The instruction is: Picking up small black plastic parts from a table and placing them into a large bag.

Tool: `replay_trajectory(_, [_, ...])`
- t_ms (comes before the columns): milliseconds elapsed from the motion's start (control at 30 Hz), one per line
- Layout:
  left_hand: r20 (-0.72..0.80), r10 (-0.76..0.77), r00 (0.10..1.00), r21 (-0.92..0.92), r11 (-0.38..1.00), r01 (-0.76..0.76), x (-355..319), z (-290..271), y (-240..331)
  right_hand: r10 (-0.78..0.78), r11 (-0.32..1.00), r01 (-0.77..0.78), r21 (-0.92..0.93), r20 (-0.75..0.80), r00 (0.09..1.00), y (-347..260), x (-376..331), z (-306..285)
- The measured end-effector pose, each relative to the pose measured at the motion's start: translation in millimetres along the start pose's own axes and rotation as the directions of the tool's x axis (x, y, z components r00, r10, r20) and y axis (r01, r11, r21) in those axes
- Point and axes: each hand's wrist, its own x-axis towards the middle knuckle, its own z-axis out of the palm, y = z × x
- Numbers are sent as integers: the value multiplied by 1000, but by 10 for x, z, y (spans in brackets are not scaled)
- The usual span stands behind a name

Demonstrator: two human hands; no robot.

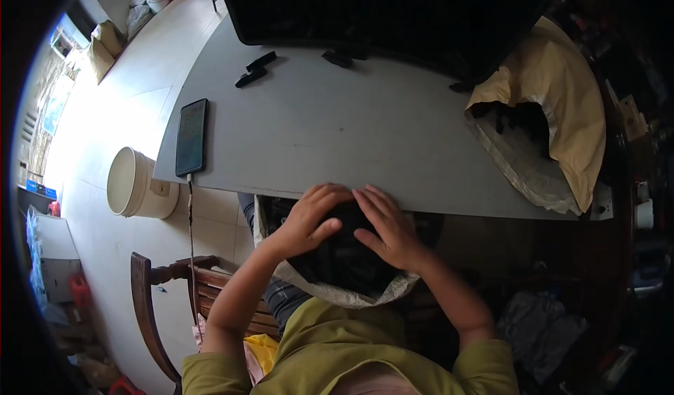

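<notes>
An open white woven sack (pixel 365 300) full of black pieces (pixel 344 258) sits on my lap, just below the table's near edge. Over its mouth, my left hand (pixel 311 219) rests by that edge with its fingers stretched out and thumb apart. My right hand (pixel 386 228) lies beside it, fingers extended toward the table, the two sets of fingertips nearly meeting. Nothing shows in either hand, though the space under the palms is hidden. Small black parts (pixel 251 77) lie farther back on the grey table (pixel 337 149), and another dark cluster (pixel 338 58) is near the screen.
A large black screen (pixel 393 16) fills the table's far side. At right stands an open tan sack (pixel 579 107) with black contents. A phone (pixel 192 136) lies at the left edge, its cable hanging past a wooden chair (pixel 144 304). A pale bucket (pixel 158 191) is on the floor.
</notes>
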Motion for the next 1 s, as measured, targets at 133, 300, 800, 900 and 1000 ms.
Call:
replay_trajectory(133, [-77, -50, 996, 118, 991, 59, -233, 56, 209, -29, 998, 27, 50, 49, 998, -261, -136, -78])
replay_trajectory(300, [-180, -83, 980, 491, 856, 163, -271, 72, 329, -4, 992, 3, -127, -7, 1000, -430, -188, 5])
replay_trajectory(800, [-813, 52, 580, 468, 652, 597, 633, -1433, -1573, 149, 970, -202, -134, -323, 934, 62, -310, -605])
replay_trajectory(900, [-807, 19, 590, 442, 683, 582, 999, -1534, -1775, 231, 934, -332, -131, -487, 842, 440, -466, -835])
replay_trajectory(1000, [-660, -181, 729, 430, 705, 564, 1256, -1381, -1681, 276, 907, -406, -116, -566, 777, 664, -377, -914])
